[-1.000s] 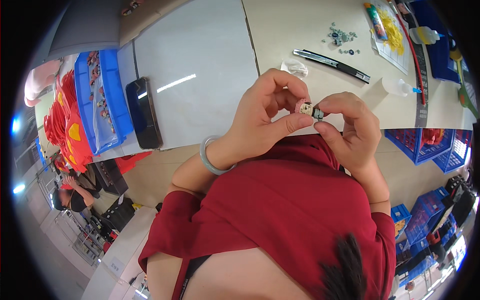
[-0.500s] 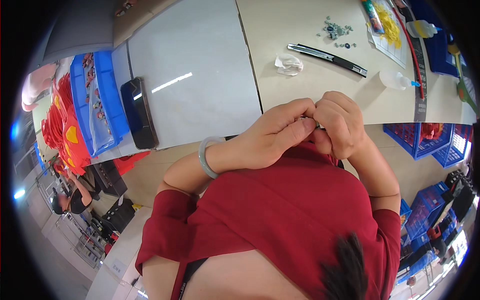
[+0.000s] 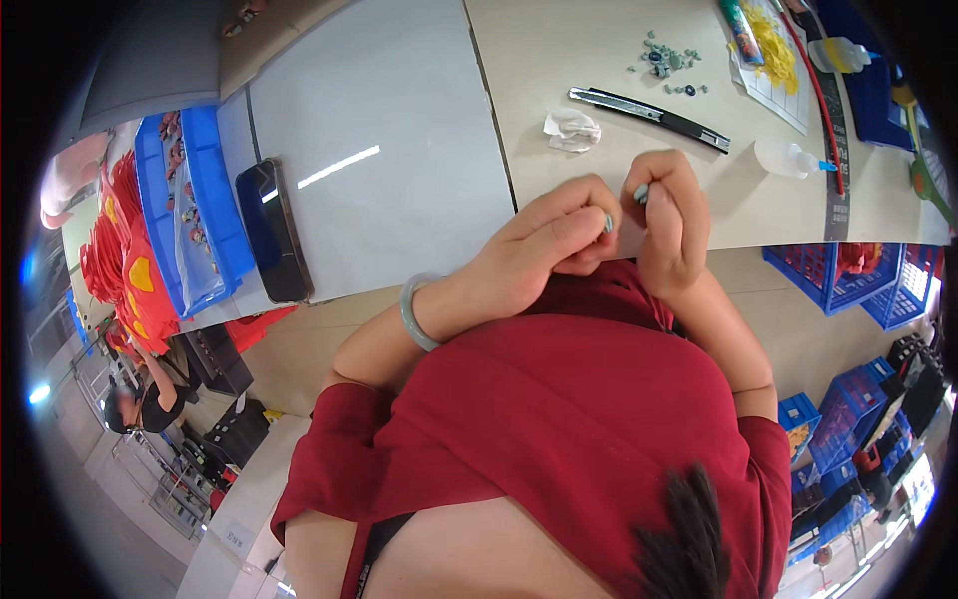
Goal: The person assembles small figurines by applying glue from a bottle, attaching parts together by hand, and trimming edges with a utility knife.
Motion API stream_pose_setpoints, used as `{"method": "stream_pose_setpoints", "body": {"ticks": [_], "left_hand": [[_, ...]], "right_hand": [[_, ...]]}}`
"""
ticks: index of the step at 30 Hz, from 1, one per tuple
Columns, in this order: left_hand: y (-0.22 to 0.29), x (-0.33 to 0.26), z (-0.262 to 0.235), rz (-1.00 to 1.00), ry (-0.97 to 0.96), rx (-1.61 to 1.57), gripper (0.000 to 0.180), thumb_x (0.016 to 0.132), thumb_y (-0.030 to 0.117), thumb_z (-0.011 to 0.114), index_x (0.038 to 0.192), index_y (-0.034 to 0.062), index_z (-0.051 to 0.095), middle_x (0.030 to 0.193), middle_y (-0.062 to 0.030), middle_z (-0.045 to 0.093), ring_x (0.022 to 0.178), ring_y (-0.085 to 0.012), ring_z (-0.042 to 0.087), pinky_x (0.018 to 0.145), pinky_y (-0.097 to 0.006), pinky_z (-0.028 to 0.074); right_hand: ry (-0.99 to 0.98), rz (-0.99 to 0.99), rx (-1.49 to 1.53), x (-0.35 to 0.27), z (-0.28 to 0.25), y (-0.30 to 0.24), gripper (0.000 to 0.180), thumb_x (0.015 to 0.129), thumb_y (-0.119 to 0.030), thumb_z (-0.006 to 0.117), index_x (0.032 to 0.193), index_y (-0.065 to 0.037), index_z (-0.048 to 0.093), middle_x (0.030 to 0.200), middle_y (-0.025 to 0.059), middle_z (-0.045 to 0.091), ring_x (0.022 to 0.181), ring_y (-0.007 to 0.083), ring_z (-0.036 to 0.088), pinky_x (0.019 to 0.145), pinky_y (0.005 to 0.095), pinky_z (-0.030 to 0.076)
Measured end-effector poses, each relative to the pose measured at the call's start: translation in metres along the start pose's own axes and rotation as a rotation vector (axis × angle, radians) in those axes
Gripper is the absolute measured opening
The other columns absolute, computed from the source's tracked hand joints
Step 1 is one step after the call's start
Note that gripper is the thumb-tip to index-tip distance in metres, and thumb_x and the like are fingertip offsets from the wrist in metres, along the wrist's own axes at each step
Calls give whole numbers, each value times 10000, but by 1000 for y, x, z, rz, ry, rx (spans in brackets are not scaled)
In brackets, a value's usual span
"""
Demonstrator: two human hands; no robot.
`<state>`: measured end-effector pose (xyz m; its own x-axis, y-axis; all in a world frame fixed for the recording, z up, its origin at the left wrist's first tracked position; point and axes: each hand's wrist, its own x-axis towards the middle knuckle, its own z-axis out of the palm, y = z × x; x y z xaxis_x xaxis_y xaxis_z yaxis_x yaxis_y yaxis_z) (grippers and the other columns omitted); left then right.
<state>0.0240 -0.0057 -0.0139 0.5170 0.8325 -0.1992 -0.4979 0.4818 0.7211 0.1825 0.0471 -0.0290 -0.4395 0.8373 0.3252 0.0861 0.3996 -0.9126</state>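
My left hand [image 3: 539, 245] pinches a small pale green piece [image 3: 609, 225] between thumb and curled fingers at the table's front edge. A hand's breadth or less to its right, my right hand [image 3: 677, 220] holds another small grey-green piece [image 3: 642, 192] between thumb and forefinger. The two hands are slightly apart, and the fingers hide most of both pieces. Beyond them on the cream table lie a crumpled white tissue [image 3: 573, 131] and a black and silver utility knife [image 3: 651, 118]. Farther off is a scatter of small grey-green pieces [image 3: 667, 62].
At the right stand a white squeeze bottle [image 3: 788, 159] with a blue tip and a sheet with yellow bits [image 3: 778, 60]. A phone [image 3: 274, 230] and a blue bin [image 3: 212, 200] are at the left. Blue crates [image 3: 813, 275] sit below the right edge. Another person [image 3: 155, 404] is far left.
My hands were pressed together half a second ago; now they have drawn apart and a little farther over the table. A small green piece shows in each.
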Motion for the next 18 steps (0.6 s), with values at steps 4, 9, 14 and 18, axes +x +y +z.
{"method": "stream_pose_setpoints", "body": {"ticks": [4,9,14,18], "left_hand": [[1,-1,-5,196,74,173,275,891,259,457,1002,9,482,815,-51,443,632,-109,385,569,-227,341],[5,1,-2,333,113,297,249,850,173,542,1025,-3,521,969,-104,508,741,-152,497,664,-255,422],[3,3,-6,463,165,425,252,788,11,585,1030,-13,519,1018,-138,514,776,-161,524,694,-283,460],[7,3,-6,496,190,487,273,756,-58,588,1015,-19,512,1019,-143,509,795,-163,533,694,-279,483]], "right_hand": [[-76,69,-625,6,-10,15,57,774,-46,491,828,-59,506,607,102,517,542,264,508,492,355,400],[-71,42,-728,10,-13,13,50,764,-100,559,795,-62,549,627,76,554,578,251,545,502,349,424],[37,-23,-650,7,-15,26,97,729,-48,604,818,-80,625,663,55,591,553,208,565,486,303,439],[383,-229,-432,-5,-30,21,293,671,36,625,922,-35,493,769,99,521,657,179,521,589,281,416]]}}
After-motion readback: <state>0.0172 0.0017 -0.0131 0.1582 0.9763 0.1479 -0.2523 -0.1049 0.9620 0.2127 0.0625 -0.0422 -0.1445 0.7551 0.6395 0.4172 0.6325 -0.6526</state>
